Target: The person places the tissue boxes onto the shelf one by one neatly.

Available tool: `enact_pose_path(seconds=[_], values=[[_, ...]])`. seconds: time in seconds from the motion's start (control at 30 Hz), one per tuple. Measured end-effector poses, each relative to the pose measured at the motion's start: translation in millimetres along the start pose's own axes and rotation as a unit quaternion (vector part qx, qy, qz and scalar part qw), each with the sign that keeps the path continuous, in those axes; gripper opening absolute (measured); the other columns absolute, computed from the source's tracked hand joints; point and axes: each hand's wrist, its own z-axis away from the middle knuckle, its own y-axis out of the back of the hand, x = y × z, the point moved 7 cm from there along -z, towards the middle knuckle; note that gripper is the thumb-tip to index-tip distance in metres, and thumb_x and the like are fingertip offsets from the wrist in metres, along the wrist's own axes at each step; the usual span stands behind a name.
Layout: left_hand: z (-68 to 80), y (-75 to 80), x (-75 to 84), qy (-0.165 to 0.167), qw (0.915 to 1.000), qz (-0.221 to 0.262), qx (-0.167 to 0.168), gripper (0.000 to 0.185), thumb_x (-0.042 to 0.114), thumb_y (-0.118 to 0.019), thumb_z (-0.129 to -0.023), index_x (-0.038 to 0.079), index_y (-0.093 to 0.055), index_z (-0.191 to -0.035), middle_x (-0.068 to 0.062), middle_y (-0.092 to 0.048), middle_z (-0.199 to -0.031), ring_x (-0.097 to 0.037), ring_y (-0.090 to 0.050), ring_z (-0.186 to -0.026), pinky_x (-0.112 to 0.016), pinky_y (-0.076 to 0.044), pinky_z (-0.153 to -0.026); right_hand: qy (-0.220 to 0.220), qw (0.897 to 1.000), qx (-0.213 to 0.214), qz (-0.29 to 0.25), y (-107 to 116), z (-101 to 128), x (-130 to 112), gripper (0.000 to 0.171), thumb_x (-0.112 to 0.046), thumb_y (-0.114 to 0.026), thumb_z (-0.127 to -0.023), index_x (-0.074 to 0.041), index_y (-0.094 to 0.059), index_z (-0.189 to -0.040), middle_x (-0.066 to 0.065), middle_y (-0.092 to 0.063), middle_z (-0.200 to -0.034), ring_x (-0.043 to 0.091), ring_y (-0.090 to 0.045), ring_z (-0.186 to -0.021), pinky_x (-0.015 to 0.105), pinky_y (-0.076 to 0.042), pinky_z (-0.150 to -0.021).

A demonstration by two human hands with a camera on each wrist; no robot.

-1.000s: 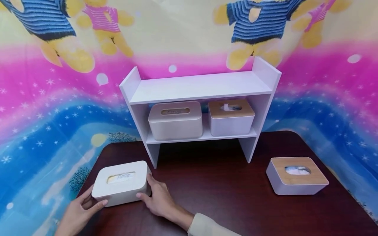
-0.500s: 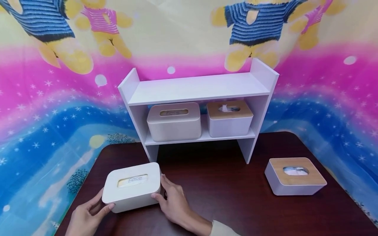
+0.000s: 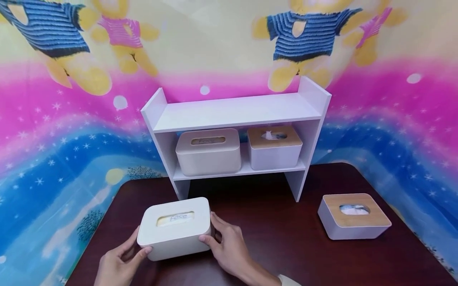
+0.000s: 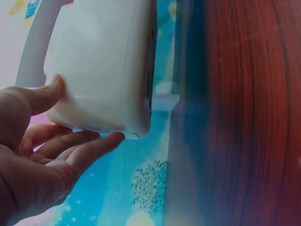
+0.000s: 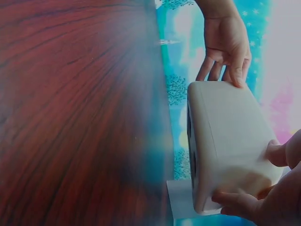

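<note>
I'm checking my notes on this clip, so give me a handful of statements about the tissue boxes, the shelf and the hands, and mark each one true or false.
1. Both hands grip the white tissue box, the left hand at its left end and the right hand at its right end. True.
2. The top board of the white shelf carries two boxes. False: the top board is bare; the two boxes stand on the board below it.
3. A wood-lidded box lies on the dark table to the right, with no hand on it. True.
4. The held box has a wooden lid. False: its lid is white, with an oval slot.
5. On the shelf, the white-lidded shelf box stands left of the wood-lidded shelf box. True.
</note>
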Motion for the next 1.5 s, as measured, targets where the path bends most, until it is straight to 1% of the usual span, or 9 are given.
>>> enact_pose_path(seconds=[0.23, 0.5, 0.9, 1.0, 1.1, 1.17, 1.27, 1.37, 1.5], values=[[3.9, -8.0, 12.8, -0.017, 0.9993, 0.033, 0.007, 0.068, 0.030, -0.086, -0.094, 0.011, -0.058, -0.153, -0.026, -0.069, -0.135, -0.025, -0.080, -0.105, -0.026, -0.066, -0.073, -0.028, 0.999, -0.001, -0.027, 12.0, 5.4, 3.5, 0.070, -0.032, -0.078, -0.099, 0.009, -0.055, -0.150, 0.027, -0.053, -0.156, 0.039, -0.056, -0.142, 0.033, -0.060, -0.099], [1.9, -13.9, 30.4, -0.022, 0.9980, 0.058, 0.010, 0.068, 0.031, -0.085, -0.095, 0.014, -0.057, -0.154, -0.023, -0.068, -0.139, -0.030, -0.077, -0.111, -0.031, -0.067, -0.078, -0.012, 1.000, 0.018, -0.012, 30.1, 5.2, -1.1, 0.070, -0.034, -0.078, -0.099, 0.009, -0.056, -0.149, 0.028, -0.054, -0.154, 0.038, -0.056, -0.141, 0.034, -0.060, -0.097], [2.3, -19.4, 59.9, -0.043, 0.9947, 0.093, 0.010, 0.064, 0.032, -0.084, -0.096, 0.017, -0.059, -0.153, -0.014, -0.063, -0.149, -0.029, -0.071, -0.122, -0.032, -0.066, -0.083, -0.025, 0.999, 0.033, 0.012, 56.5, 7.1, -5.5, 0.072, -0.040, -0.077, -0.098, 0.005, -0.057, -0.150, 0.023, -0.058, -0.153, 0.031, -0.068, -0.127, 0.043, -0.061, -0.098], [0.9, -21.4, 67.6, -0.046, 0.9934, 0.105, 0.008, 0.064, 0.033, -0.084, -0.095, 0.018, -0.060, -0.152, -0.014, -0.065, -0.147, -0.028, -0.071, -0.123, -0.033, -0.066, -0.085, -0.035, 0.998, 0.042, 0.036, 65.9, 6.8, -6.9, 0.070, -0.040, -0.079, -0.096, 0.001, -0.060, -0.150, 0.020, -0.060, -0.151, 0.023, -0.074, -0.116, 0.045, -0.061, -0.101], [-0.3, -22.9, 75.3, -0.051, 0.9926, 0.110, 0.006, 0.064, 0.033, -0.083, -0.095, 0.017, -0.059, -0.152, -0.014, -0.065, -0.147, -0.028, -0.070, -0.124, -0.034, -0.066, -0.087, -0.051, 0.996, 0.043, 0.051, 74.2, 5.3, -7.8, 0.069, -0.037, -0.081, -0.095, -0.002, -0.061, -0.150, 0.018, -0.062, -0.150, 0.006, -0.079, -0.075, 0.035, -0.065, -0.091], [-0.6, -22.9, 80.5, -0.054, 0.9923, 0.111, 0.007, 0.065, 0.034, -0.083, -0.095, 0.016, -0.059, -0.152, -0.014, -0.065, -0.147, -0.027, -0.071, -0.124, -0.034, -0.065, -0.088, -0.061, 0.996, 0.040, 0.058, 79.4, 3.7, -9.0, 0.068, -0.034, -0.083, -0.094, -0.004, -0.060, -0.151, 0.019, -0.072, -0.138, -0.005, -0.060, -0.050, 0.024, -0.061, -0.074], [-0.2, -21.2, 88.8, -0.059, 0.9922, 0.109, 0.011, 0.065, 0.036, -0.083, -0.095, 0.017, -0.059, -0.152, -0.014, -0.067, -0.144, -0.025, -0.072, -0.122, -0.032, -0.065, -0.088, -0.068, 0.995, 0.038, 0.064, 86.7, 0.4, -12.4, 0.068, -0.032, -0.084, -0.093, -0.005, -0.060, -0.152, 0.009, -0.080, -0.099, -0.006, -0.031, -0.040, 0.019, -0.046, -0.057], [0.1, -18.0, 97.9, -0.067, 0.9909, 0.116, 0.018, 0.063, 0.036, -0.084, -0.094, 0.018, -0.061, -0.150, -0.011, -0.070, -0.141, -0.020, -0.072, -0.120, -0.027, -0.064, -0.089, -0.068, 0.995, 0.033, 0.071, 93.5, -3.7, -17.7, 0.069, -0.032, -0.084, -0.094, -0.006, -0.059, -0.153, -0.009, -0.063, -0.071, -0.005, -0.028, -0.040, 0.020, -0.040, -0.051], [-0.3, -12.6, 108.6, -0.073, 0.9890, 0.128, 0.019, 0.062, 0.033, -0.085, -0.094, 0.018, -0.062, -0.149, -0.011, -0.071, -0.139, -0.018, -0.072, -0.120, -0.028, -0.064, -0.090, -0.057, 0.994, 0.022, 0.088, 101.8, -10.0, -27.4, 0.071, -0.035, -0.081, -0.096, -0.006, -0.056, -0.155, -0.013, -0.054, -0.062, -0.004, -0.030, -0.040, 0.021, -0.040, -0.050]])
